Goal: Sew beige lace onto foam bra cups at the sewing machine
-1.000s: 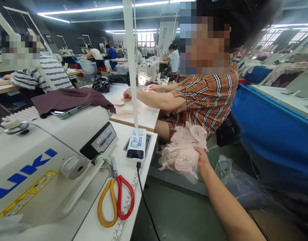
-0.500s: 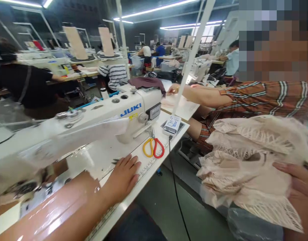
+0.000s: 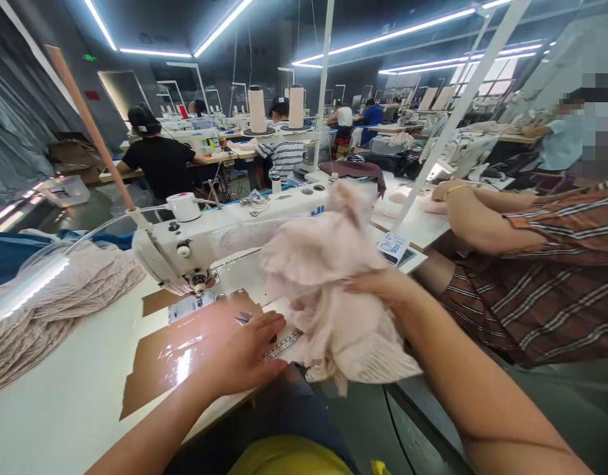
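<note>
My right hand (image 3: 378, 285) grips a bundle of pale pink lace fabric (image 3: 328, 290) and holds it over the front edge of the white sewing table (image 3: 61, 389), just right of the needle. My left hand (image 3: 244, 349) lies flat on the table edge with its fingers stretched out, touching the ruler strip beside the bundle. The white sewing machine (image 3: 225, 231) stands right behind the bundle, its head to the left.
A stack of pink fabric (image 3: 47, 303) lies at the table's left. A person in a plaid shirt (image 3: 541, 264) sits close on the right at the neighbouring table. A slanted white pole (image 3: 447, 125) and thread cones (image 3: 257, 109) rise behind. Other workers sit further back.
My right hand has carried the lace bundle from the right, beside the plaid-shirted person, onto the table edge in front of the machine. My view has swung left; my left hand stays flat.
</note>
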Motion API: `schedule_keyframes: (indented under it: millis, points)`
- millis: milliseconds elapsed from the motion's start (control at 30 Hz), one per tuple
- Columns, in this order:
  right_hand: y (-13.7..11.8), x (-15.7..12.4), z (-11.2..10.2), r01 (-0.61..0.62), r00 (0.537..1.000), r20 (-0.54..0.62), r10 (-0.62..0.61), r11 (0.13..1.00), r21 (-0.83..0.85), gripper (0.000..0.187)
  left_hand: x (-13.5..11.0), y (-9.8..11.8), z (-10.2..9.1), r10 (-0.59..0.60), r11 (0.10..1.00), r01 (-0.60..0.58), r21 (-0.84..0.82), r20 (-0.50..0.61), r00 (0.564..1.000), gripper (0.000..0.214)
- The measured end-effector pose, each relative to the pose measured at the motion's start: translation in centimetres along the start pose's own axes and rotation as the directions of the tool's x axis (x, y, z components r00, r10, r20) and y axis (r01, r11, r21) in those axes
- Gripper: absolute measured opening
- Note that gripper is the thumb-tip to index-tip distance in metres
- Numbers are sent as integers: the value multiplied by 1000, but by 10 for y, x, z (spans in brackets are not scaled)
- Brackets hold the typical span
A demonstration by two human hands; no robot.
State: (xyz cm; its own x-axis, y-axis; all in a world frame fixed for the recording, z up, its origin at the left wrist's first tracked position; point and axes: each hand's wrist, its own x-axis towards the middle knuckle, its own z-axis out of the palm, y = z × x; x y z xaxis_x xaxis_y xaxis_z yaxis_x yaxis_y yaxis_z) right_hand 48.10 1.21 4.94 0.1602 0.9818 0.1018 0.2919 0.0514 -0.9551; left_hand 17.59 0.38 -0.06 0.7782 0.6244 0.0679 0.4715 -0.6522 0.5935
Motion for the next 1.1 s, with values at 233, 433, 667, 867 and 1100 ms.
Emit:
schedule_keyframes:
  millis: [233,433,667,867,1100]
  points:
    - [-25,48,102,398,781,623,-41,802,-446,25,41,-2,-4,-377,304,68,-950,-55,925,60]
    - [-39,62,125,440,814,580,33,618,-652,21,102,-22,-19,-626,172,-31,-985,-133,769,46]
    - [-20,57,136,390,853,521,23,636,-666,33,143,-63,-24,-725,279,-197,-940,-341,599,44]
    - [9,62,127,341,902,397,-169,843,-415,43,153,-91,-26,-714,546,-47,-836,-494,496,32]
    - [-2,40,92,245,969,25,-246,969,39,38,151,-97,-40,-629,733,245,-635,-494,600,29]
